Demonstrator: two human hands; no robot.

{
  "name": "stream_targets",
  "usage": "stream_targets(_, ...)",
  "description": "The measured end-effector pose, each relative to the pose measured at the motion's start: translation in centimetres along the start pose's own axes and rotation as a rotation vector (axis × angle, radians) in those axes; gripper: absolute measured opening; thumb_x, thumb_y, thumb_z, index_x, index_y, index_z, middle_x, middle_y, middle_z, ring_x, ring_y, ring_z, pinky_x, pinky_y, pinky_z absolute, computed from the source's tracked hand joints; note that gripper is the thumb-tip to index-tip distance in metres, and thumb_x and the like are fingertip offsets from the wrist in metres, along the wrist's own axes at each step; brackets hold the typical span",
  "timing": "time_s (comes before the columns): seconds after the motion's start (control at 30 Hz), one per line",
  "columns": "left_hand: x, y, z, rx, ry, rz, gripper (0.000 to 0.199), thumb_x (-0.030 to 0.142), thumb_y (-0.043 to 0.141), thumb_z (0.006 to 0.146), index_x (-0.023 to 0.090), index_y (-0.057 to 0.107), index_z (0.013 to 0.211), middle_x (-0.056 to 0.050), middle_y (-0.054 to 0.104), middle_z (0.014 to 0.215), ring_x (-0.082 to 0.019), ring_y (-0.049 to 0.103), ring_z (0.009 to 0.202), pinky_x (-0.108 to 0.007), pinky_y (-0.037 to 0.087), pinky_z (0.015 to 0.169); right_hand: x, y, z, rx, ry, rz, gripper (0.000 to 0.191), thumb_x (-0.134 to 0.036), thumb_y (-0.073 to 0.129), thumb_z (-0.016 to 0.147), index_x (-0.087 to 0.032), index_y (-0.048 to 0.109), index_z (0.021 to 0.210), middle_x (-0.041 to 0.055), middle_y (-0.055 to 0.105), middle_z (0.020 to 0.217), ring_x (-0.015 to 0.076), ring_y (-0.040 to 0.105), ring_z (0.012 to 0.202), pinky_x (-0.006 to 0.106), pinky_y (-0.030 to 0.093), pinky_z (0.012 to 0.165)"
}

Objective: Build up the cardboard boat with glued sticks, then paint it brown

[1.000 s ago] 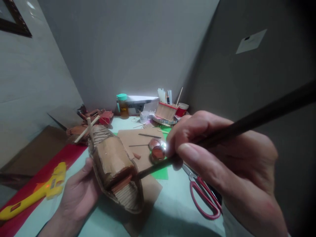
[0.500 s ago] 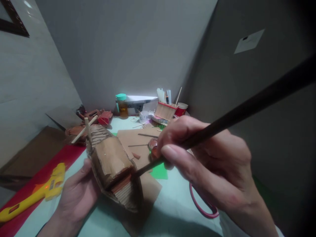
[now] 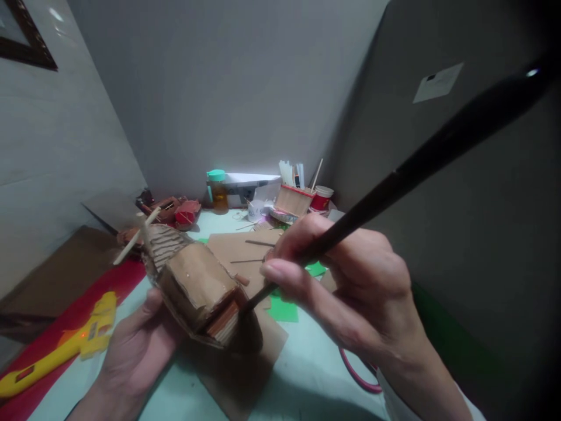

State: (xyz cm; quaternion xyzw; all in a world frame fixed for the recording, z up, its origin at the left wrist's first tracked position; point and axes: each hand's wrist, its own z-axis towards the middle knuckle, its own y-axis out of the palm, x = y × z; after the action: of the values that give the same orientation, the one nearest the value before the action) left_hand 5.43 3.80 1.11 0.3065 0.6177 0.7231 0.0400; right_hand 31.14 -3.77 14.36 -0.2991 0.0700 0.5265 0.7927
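A cardboard model boat (image 3: 204, 272), with a boxy cabin and corrugated decks, is tilted above the table. My left hand (image 3: 142, 345) grips it from the left side, thumb on the hull; the other fingers are hidden beneath. My right hand (image 3: 346, 286) pinches a dark paintbrush (image 3: 350, 225) between thumb and fingers. The brush's lower end reaches into the boat's near deck, beside a strip of reddish-brown paint (image 3: 225, 318). Its bristles are hard to make out there.
To the left a yellow glue gun (image 3: 83, 339) lies on red material. Brown cardboard (image 3: 245, 380) and green paper (image 3: 283, 309) cover part of the table. Farther back are red-brown models (image 3: 186, 213), a teal-lidded jar (image 3: 218, 193), a red cup (image 3: 322, 199) and a wooden holder (image 3: 293, 200).
The boat has turned and tipped in my left hand, its near end shifting slightly right and up. My right hand has moved left with the brush, whose upper end now shows more.
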Motion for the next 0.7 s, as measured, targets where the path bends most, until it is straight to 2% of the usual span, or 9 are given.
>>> stream_targets(0.1, 0.4, -1.4, 0.0, 0.094, 0.024, -0.007, 0.044, 0.006, 0.066, 0.083, 0.029, 0.078, 0.118, -0.010, 0.074, 0.126, -0.031, 0.073, 0.114, -0.050, 0.051, 0.103, 0.1, 0.2, 0.0, 0.002, -0.014, -0.030, 0.016, -0.014, 0.070, 0.095, -0.011, 0.066, 0.080, -0.0008, 0.060, 0.068, 0.0100, 0.052, 0.061, 0.029, 0.041, 0.057)
stream_targets(0.23, 0.6, -2.4, -0.1, 0.233, 0.066, -0.020, 0.050, 0.008, 0.062, 0.083, 0.030, 0.073, 0.127, -0.010, 0.076, 0.126, -0.031, 0.074, 0.113, -0.049, 0.051, 0.104, 0.2, 0.3, -0.1, 0.017, 0.008, -0.045, 0.018, -0.015, 0.070, 0.095, -0.012, 0.065, 0.078, -0.0018, 0.058, 0.066, 0.0099, 0.052, 0.060, 0.029, 0.041, 0.057)
stream_targets(0.5, 0.2, -2.3, -0.1, 0.437, 0.136, -0.018, 0.060, 0.010, 0.053, 0.089, 0.030, 0.058, 0.145, -0.012, 0.072, 0.135, -0.032, 0.074, 0.114, -0.053, 0.050, 0.105, -0.4, 0.5, -0.3, 0.039, 0.111, 0.068, 0.018, -0.020, 0.069, 0.097, -0.017, 0.063, 0.080, -0.0042, 0.060, 0.069, 0.0088, 0.055, 0.059, 0.026, 0.046, 0.055)
stream_targets(0.6, 0.1, -2.1, -0.1, 0.479, 0.153, -0.013, 0.059, 0.010, 0.052, 0.090, 0.030, 0.058, 0.145, -0.010, 0.075, 0.132, -0.030, 0.075, 0.113, -0.052, 0.049, 0.107, -0.6, 0.4, -0.4, 0.050, 0.135, 0.124, 0.017, -0.021, 0.070, 0.096, -0.018, 0.063, 0.081, -0.0040, 0.062, 0.071, 0.0089, 0.057, 0.057, 0.026, 0.047, 0.054)
stream_targets(0.7, -0.1, -1.2, 0.1, 0.521, 0.168, -0.013, 0.058, 0.008, 0.050, 0.089, 0.033, 0.063, 0.140, -0.007, 0.079, 0.124, -0.028, 0.077, 0.107, -0.050, 0.054, 0.101, -0.7, 0.0, -0.3, 0.096, 0.098, 0.044, 0.015, -0.020, 0.071, 0.096, -0.018, 0.065, 0.083, -0.0040, 0.062, 0.071, 0.0091, 0.057, 0.057, 0.027, 0.047, 0.052)
